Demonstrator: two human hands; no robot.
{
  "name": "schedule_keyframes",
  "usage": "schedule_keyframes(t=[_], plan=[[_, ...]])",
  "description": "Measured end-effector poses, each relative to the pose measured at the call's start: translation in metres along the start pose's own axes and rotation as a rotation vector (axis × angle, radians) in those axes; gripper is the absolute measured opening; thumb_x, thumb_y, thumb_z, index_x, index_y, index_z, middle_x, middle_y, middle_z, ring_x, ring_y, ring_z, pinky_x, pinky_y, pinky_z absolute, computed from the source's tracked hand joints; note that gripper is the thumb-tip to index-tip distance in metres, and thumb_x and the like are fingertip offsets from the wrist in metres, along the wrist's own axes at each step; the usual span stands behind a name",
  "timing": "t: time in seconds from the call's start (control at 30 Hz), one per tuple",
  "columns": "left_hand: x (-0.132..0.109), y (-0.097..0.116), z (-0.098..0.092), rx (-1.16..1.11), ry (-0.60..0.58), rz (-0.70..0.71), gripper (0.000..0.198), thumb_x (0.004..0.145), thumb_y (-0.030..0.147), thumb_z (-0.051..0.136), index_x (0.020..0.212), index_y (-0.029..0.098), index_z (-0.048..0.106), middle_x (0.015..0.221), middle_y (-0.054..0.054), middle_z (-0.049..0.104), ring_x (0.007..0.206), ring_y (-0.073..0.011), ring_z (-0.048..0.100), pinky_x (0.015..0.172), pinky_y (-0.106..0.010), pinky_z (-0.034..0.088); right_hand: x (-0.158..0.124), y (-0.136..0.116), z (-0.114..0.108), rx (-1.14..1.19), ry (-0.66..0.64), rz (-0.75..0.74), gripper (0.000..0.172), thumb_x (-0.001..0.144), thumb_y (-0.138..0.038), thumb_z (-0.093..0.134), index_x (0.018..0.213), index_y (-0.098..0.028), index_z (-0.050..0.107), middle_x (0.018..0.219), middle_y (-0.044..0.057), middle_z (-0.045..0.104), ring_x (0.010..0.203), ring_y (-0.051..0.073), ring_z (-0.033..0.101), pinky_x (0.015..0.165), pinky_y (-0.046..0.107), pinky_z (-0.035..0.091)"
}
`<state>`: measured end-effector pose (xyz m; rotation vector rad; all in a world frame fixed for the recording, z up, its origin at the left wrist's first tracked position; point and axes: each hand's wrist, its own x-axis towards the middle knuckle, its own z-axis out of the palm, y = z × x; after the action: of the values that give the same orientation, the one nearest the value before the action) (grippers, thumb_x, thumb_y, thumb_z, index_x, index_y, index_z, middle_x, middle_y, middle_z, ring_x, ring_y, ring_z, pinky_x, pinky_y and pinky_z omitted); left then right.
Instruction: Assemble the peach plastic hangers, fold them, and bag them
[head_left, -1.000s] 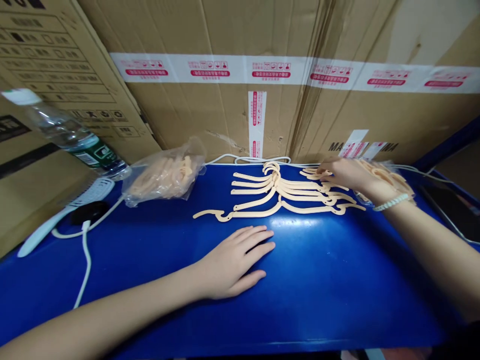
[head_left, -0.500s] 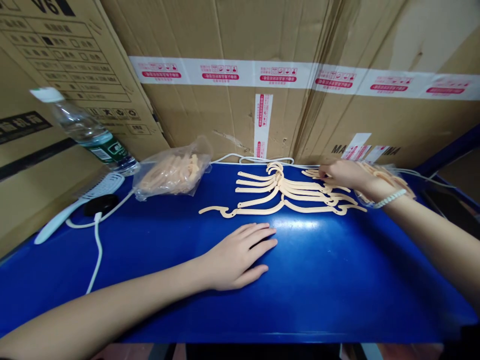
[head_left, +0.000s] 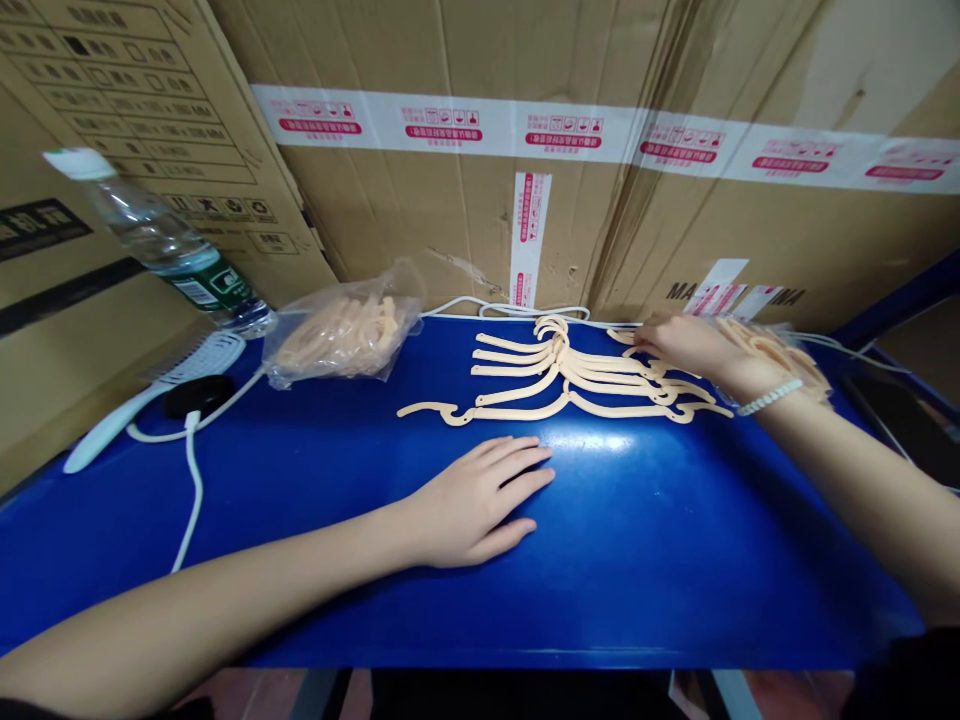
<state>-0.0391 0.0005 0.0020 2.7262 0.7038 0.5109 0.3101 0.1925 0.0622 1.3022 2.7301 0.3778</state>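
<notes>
My left hand (head_left: 480,503) lies flat on the blue tabletop, fingers spread, holding nothing. Just beyond its fingertips is a row of cream plastic folding hangers (head_left: 517,408), overlapping, with their hooks bunched at the back and their arms out to both sides. At the back right, my right hand (head_left: 686,348) is closed, its fingertips down at a loose cream hanger piece (head_left: 621,337); the grip is partly hidden by the hand. Under and behind that wrist sits a clear bag of similar pieces (head_left: 776,355).
Another clear bag of cream pieces (head_left: 337,335) lies at the back left. Near it are a water bottle (head_left: 187,255), a pale hairbrush (head_left: 150,400) and a black round device (head_left: 199,397) with a white cable (head_left: 196,490). Cardboard boxes (head_left: 420,220) wall the back and left.
The camera view has tilted slightly. My right fingers have shifted a little among the loose hanger pieces, where fewer now show. My left hand stays flat in place.
</notes>
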Motion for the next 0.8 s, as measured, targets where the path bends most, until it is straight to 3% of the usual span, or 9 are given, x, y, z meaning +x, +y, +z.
schedule_keyframes(t=[0.33,0.47,0.57,0.63,0.7,0.8], plan=[[0.0,0.002,0.0,-0.005,-0.007,0.0,0.049,0.098,0.029,0.053,0.144,0.015,0.047,0.15,-0.019,0.05,0.144,-0.0366,0.041,0.115,-0.058,0.04,-0.002,-0.011,-0.007,-0.038,-0.018,-0.029,0.023,0.091,-0.016,0.05,0.083,-0.014,0.071,0.092,0.018,0.073,0.09,0.027,0.066,0.08,0.037,0.043],[0.0,0.005,-0.002,-0.062,0.064,-0.004,0.046,0.098,0.024,0.052,0.144,0.017,0.046,0.148,-0.017,0.052,0.142,-0.0326,0.043,0.115,-0.054,0.04,-0.003,-0.008,-0.014,0.025,0.068,-0.016,0.02,0.091,-0.019,0.051,0.079,-0.015,0.068,0.091,0.017,0.071,0.092,0.027,0.064,0.083,0.037,0.044],[0.003,0.008,-0.003,-0.256,0.175,-0.077,0.043,0.097,0.02,0.054,0.14,0.019,0.049,0.142,-0.015,0.056,0.135,-0.0278,0.051,0.113,-0.049,0.044,-0.006,-0.023,-0.03,0.129,0.206,0.026,0.022,0.094,-0.025,0.048,0.081,-0.016,0.065,0.086,0.014,0.069,0.088,0.025,0.063,0.079,0.035,0.046],[0.005,0.008,-0.003,-0.459,0.248,-0.186,0.039,0.096,0.019,0.055,0.135,0.02,0.052,0.135,-0.013,0.061,0.126,-0.025,0.058,0.106,-0.044,0.05,-0.011,-0.048,-0.044,0.302,0.309,0.053,0.023,0.096,-0.031,0.047,0.085,-0.018,0.063,0.083,0.008,0.069,0.079,0.021,0.063,0.072,0.031,0.048],[0.009,0.007,-0.003,-0.696,0.299,-0.338,0.037,0.095,0.021,0.058,0.132,0.021,0.055,0.13,-0.012,0.063,0.115,-0.0229,0.064,0.096,-0.038,0.056,-0.016,-0.081,-0.058,0.825,0.399,0.094,0.022,0.093,-0.038,0.057,0.083,-0.019,0.063,0.076,0.004,0.068,0.07,0.018,0.062,0.065,0.029,0.048],[0.013,0.005,-0.001,-0.993,0.352,-0.515,0.044,0.092,0.028,0.065,0.134,0.021,0.054,0.13,-0.012,0.063,0.1,-0.0204,0.068,0.081,-0.032,0.059,-0.023,-0.13,-0.071,1.261,0.269,0.035,0.024,0.086,-0.04,0.069,0.076,-0.019,0.064,0.07,0.002,0.067,0.064,0.015,0.061,0.058,0.027,0.048]])
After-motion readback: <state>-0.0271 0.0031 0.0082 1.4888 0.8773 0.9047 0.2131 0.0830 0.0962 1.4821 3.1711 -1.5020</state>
